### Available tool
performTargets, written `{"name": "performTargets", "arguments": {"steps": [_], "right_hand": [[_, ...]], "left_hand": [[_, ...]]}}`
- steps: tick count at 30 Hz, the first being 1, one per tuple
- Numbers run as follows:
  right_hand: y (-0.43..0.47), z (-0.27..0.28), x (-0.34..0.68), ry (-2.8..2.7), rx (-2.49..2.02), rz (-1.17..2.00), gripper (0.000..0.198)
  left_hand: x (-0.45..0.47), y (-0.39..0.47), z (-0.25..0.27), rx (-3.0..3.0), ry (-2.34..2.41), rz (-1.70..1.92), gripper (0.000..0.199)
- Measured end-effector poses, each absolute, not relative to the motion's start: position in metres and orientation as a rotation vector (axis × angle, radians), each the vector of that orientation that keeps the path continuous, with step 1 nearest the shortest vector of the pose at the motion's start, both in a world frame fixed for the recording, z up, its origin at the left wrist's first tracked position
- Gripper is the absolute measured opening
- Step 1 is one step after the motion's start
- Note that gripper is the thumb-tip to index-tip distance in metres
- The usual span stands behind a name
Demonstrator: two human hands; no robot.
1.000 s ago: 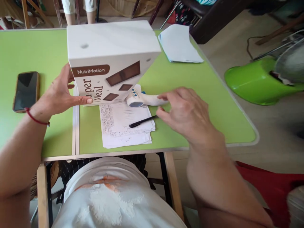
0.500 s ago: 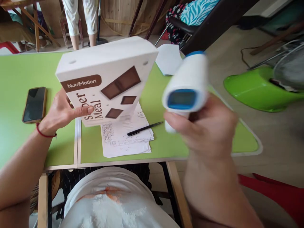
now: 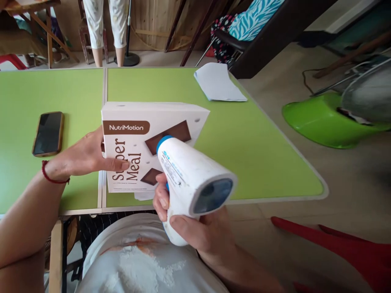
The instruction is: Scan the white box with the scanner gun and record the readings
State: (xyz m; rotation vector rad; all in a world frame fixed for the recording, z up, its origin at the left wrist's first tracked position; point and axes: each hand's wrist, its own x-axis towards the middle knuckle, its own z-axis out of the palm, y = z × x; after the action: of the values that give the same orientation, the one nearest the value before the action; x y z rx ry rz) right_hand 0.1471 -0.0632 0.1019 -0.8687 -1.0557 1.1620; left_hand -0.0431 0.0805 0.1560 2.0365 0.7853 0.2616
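the right hand [image 3: 189, 228] is wrapped tight around the grip of a white handheld scanner [image 3: 192, 183], blue-tipped nose aimed at the box and its dark display turned back toward the person, one finger lying by the blue trigger. the left hand [image 3: 88, 156] is clamped on the near left edge of the white carton [image 3: 143, 150], thumb pressed on the printed front, propping it tilted on its lower edge over the seam between the two green tables [image 3: 244, 138]. to do this step well, i'd judge the box face should be kept square to the nose and steady, with the thumb kept off whatever mark is being read; the nose is just beside the brown printed panels. a corner of papers [image 3: 143, 196] peeks out under the carton, close to the near table edge, so sliding it nearer risks pushing them off. a phone [image 3: 48, 133] lies well apart to the left, a folded sheet [image 3: 218, 83] at the far right corner. open green surface lies behind and to the right of the box.
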Motion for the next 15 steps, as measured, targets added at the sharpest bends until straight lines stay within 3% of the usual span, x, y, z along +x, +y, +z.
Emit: {"name": "performTargets", "arguments": {"steps": [5,15], "right_hand": [[-0.063,0.092,0.144,-0.91,-0.952,1.3,0.017],[-0.059,0.085,0.145,-0.868,-0.923,1.338,0.023]], "left_hand": [[-0.044,0.085,0.144,1.954,0.663,0.333,0.077],[-0.044,0.089,0.142,1.774,0.601,0.284,0.058]]}}
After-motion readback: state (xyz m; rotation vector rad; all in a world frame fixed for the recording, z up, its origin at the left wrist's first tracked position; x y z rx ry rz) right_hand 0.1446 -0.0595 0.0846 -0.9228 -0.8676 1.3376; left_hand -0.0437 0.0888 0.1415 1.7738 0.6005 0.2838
